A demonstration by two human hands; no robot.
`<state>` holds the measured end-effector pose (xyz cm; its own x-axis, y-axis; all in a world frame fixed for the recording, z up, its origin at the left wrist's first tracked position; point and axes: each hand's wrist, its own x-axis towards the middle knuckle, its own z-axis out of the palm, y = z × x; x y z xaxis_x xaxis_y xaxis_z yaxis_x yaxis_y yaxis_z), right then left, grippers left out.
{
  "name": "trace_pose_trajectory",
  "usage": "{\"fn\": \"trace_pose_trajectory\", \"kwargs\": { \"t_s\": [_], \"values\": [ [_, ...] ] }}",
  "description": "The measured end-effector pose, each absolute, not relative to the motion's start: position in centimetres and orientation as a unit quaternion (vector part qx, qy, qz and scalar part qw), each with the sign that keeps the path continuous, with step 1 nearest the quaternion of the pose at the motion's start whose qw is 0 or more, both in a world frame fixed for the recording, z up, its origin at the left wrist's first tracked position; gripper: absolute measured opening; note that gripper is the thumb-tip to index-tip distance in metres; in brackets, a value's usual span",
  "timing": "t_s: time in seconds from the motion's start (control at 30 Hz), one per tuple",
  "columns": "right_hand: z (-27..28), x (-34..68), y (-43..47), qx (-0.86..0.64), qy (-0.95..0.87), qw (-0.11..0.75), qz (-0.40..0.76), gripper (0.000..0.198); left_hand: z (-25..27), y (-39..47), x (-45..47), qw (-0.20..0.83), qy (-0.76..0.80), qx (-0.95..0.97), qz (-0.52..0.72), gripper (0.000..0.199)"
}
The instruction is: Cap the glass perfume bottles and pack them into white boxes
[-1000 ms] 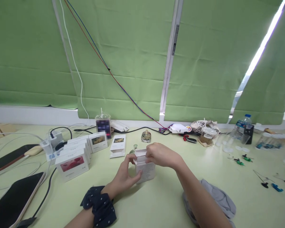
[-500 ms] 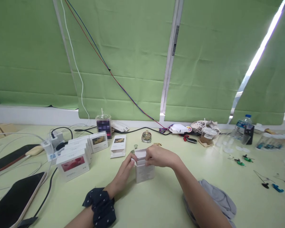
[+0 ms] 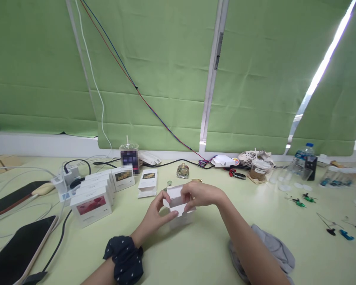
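A small white cardboard box [image 3: 180, 222] stands upright on the table in front of me, its top flaps open and spread. My left hand [image 3: 158, 212] grips the box's left side, thumb on the front flap and fingers at the left flap. With bent fingers, my right hand [image 3: 201, 195] holds the flaps on the right side of the opening. The inside looks white; its bottom is hidden. Just behind the hands are a partly covered glass bottle with a pale round top [image 3: 169, 183] and a small gold-coloured piece [image 3: 197, 180]. Farther back stands a squat glass bottle [image 3: 182, 170].
A white box with a yellow picture [image 3: 148, 183] lies back left, beside a row of white boxes [image 3: 91, 206]. Phones [image 3: 20, 249] and cables lie at left. A grey cloth [image 3: 273, 247] is under my right forearm. Cups, a water bottle [image 3: 304, 158] and small coloured parts are at right.
The box's front flap now folds outward toward me, showing more of the opening. My left thumb has moved onto that flap, and my right fingers have shifted to its right end.
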<state>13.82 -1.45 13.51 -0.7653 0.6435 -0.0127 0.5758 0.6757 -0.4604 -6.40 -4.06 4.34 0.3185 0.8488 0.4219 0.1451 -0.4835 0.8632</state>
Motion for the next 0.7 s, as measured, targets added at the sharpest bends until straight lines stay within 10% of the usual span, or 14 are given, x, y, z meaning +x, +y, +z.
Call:
{"fn": "trace_pose_trajectory", "kwargs": {
  "t_s": [0.2,0.43,0.7],
  "values": [
    [13.0,13.3,-1.2,-0.32,-0.917,0.117,0.205,0.02,4.5,-4.8,-6.4,0.38,0.358,0.717,0.462,0.032],
    [11.9,13.1,0.7,-0.303,-0.809,0.428,0.267,0.015,4.5,-5.0,-12.5,0.369,0.404,0.663,0.511,0.031],
    [3.7,10.8,3.2,-0.301,-0.831,0.359,0.298,0.07,4.2,-4.7,-14.4,0.357,0.444,0.615,0.546,0.037]
  ]
}}
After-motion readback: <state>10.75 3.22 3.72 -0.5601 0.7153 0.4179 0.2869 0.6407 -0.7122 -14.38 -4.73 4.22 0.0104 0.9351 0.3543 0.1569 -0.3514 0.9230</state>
